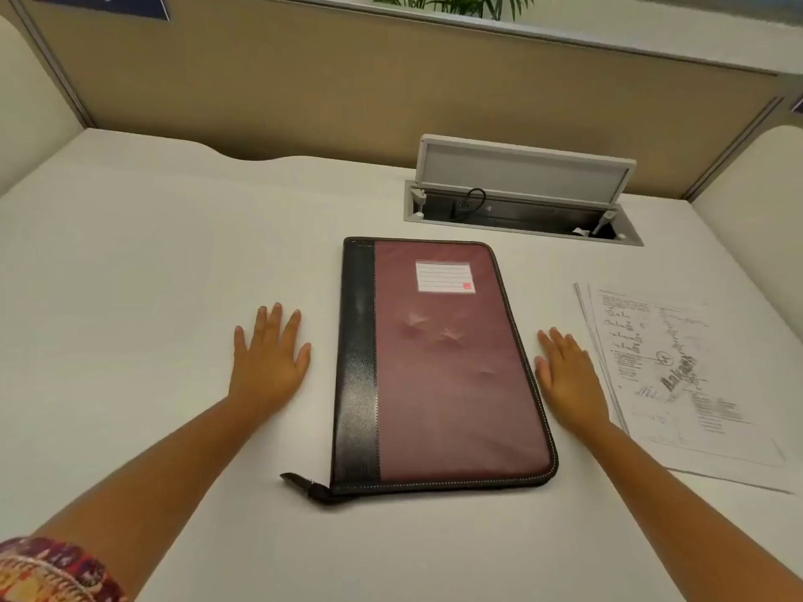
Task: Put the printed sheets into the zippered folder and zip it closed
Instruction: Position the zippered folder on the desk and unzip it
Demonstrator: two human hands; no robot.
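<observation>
A maroon zippered folder (447, 371) with a black spine and a white label lies flat in the middle of the white desk, zipped shut. Its zip pull (300, 482) sticks out at the near left corner. The printed sheets (682, 375) lie in a loose stack to the right of the folder. My left hand (269, 362) rests flat on the desk just left of the folder, fingers spread. Between the folder and the sheets, my right hand (569, 375) lies flat, its palm down, holding nothing.
A cable box (517, 197) with its lid raised is set into the desk behind the folder. Beige partition walls (347, 89) close off the back and both sides. The white desk (130, 275) stretches wide to the left.
</observation>
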